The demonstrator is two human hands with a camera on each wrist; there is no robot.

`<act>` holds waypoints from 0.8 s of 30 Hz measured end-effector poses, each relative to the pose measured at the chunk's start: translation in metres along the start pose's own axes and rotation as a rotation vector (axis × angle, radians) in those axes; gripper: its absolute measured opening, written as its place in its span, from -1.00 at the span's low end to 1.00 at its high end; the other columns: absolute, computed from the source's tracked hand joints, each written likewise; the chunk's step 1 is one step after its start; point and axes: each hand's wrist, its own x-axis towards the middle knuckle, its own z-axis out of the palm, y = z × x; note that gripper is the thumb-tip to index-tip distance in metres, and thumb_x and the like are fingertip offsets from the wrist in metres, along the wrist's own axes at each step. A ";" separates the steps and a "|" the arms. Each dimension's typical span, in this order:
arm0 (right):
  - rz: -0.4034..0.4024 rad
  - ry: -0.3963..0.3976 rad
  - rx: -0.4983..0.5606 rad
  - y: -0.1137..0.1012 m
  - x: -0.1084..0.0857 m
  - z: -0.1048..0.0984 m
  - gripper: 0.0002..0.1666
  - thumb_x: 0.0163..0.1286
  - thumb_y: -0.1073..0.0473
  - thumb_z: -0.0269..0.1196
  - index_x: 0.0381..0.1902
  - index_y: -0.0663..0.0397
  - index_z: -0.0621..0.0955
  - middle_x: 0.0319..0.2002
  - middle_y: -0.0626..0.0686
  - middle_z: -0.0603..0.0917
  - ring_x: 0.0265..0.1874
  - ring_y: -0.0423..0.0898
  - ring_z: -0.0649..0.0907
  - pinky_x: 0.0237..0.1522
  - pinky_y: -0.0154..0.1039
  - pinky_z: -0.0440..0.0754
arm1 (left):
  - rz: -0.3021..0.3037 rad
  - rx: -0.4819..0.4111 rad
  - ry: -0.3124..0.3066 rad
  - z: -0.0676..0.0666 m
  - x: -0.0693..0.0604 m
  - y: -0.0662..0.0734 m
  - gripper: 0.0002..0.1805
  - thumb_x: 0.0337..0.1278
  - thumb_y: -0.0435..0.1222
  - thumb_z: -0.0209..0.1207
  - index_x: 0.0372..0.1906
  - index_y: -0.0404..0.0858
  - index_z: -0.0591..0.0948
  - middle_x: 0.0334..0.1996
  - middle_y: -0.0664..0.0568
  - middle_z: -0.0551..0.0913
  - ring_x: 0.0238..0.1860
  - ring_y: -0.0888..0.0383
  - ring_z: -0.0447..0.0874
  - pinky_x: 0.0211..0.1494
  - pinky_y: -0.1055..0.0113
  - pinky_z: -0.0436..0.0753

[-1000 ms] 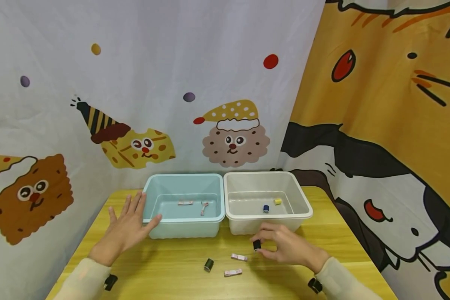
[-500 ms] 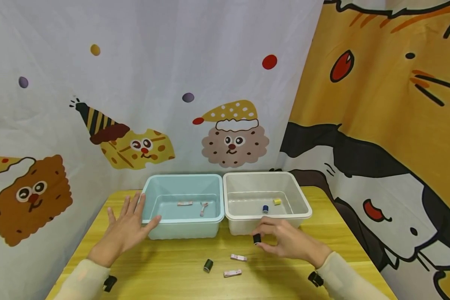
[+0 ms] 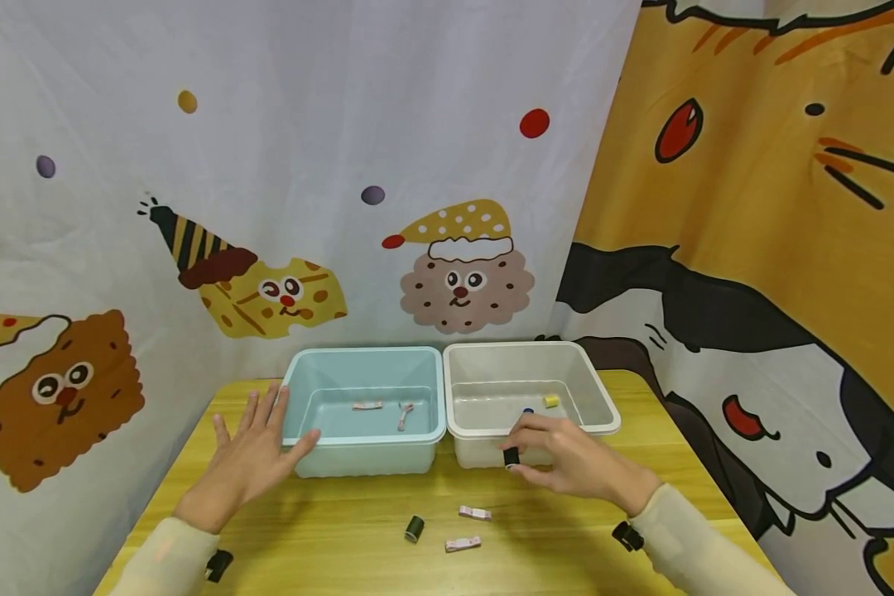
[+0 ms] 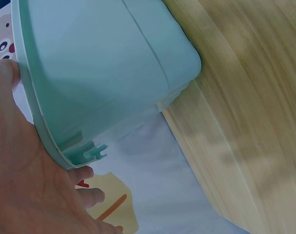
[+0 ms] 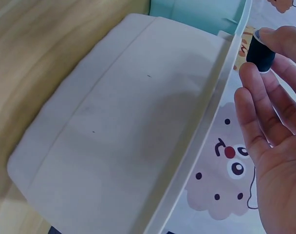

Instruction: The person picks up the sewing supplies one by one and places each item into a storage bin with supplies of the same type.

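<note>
My right hand [image 3: 569, 459] pinches a black thread spool [image 3: 511, 457] between thumb and fingers, in front of the white bin's near wall. In the right wrist view the same spool [image 5: 261, 52] shows white ends. My left hand [image 3: 247, 455], fingers spread and straight, rests against the left corner of the light blue bin [image 3: 365, 457]. Inside the white bin [image 3: 477, 451] lie a yellow spool [image 3: 550, 401] and a blue spool [image 3: 528, 410], the latter mostly hidden by my right hand. Two small printed ribbon-like strips, one of them here [image 3: 367, 406], lie in the blue bin.
On the wooden table [image 3: 328, 546], nearer me, lie a dark green spool [image 3: 414, 529] and two pale printed strips, one farther [image 3: 475, 513] and one closer [image 3: 463, 544]. The bins stand side by side before a cartoon-printed curtain [image 3: 305, 165].
My right hand has lifted the black spool up and away from the table toward the white bin, now covering part of the blue spool. The left hand stays put.
</note>
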 end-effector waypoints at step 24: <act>-0.031 0.061 0.021 0.022 0.027 -0.023 -0.59 0.42 0.32 0.67 0.18 -0.05 0.88 0.00 -0.09 0.87 -0.19 -0.27 0.78 -0.11 -0.46 0.76 | 0.000 0.004 -0.001 0.000 0.000 0.000 0.33 0.66 0.57 -0.07 0.94 -0.38 -0.09 0.95 -0.39 -0.12 0.91 -0.59 -0.25 0.57 -0.96 -0.42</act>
